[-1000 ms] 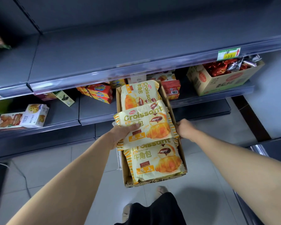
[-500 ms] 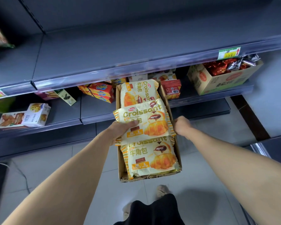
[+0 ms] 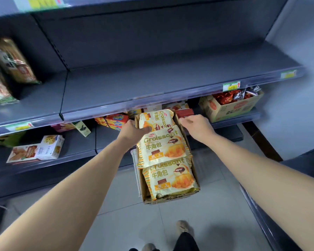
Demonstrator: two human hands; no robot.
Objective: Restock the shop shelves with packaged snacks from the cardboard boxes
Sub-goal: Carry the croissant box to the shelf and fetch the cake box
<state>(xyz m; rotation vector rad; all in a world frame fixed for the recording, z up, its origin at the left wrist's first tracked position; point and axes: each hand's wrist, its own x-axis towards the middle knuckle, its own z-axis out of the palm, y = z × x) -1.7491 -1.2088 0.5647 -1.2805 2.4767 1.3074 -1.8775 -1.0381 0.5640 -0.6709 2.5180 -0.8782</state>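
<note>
Head view: the cardboard box [image 3: 172, 198] of croissant packs [image 3: 163, 147] hangs above the floor, its far end at the lower shelf [image 3: 83, 144]. Your left hand [image 3: 132, 132] grips the left wall, thumb on a pack. Your right hand [image 3: 198, 126] is blurred at the right rim, so its grip can't be told. Seat it firmly and keep the box level.

Shop aisle: grey metal shelving [image 3: 152, 84], price labels [image 3: 231, 86] on shelf edges, boxed snacks [image 3: 51, 147], opened stock carton [image 3: 225, 110].

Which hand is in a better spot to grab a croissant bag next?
Probably left. The left hand has its thumb over the croissant bags; the right hand is out at the cardboard box rim, off the bags.
</note>
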